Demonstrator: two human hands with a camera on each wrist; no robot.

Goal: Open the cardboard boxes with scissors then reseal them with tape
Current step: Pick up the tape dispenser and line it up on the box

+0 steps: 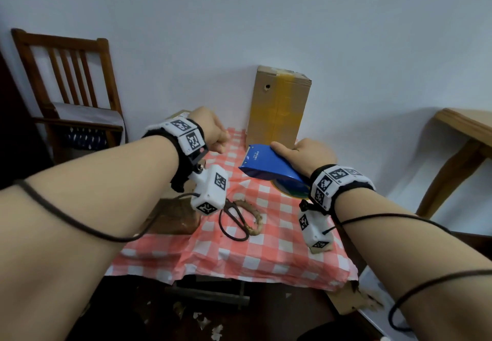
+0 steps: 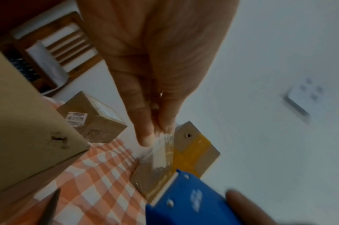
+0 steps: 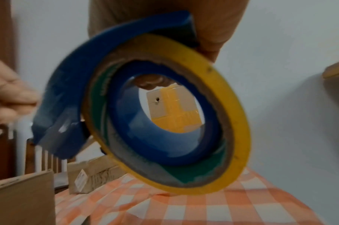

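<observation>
My right hand (image 1: 306,151) grips a blue tape dispenser (image 1: 269,166) loaded with a yellow-edged tape roll (image 3: 184,106), held above the checked tablecloth (image 1: 266,250). My left hand (image 1: 213,130) pinches the free end of the clear tape strip (image 2: 161,152) pulled from the dispenser's toothed cutter (image 2: 165,190). A tall cardboard box (image 1: 279,106) with yellow tape stands upright against the wall behind the dispenser. Scissors (image 1: 234,221) lie on the cloth below my left wrist. A second box (image 2: 30,129) sits at the table's left, and a small labelled box (image 2: 91,118) lies farther back.
A wooden chair (image 1: 69,87) stands at the left against the wall. Another wooden table (image 1: 466,138) is at the right. Torn cardboard scraps (image 1: 356,298) lie by the table's front right corner and on the dark floor.
</observation>
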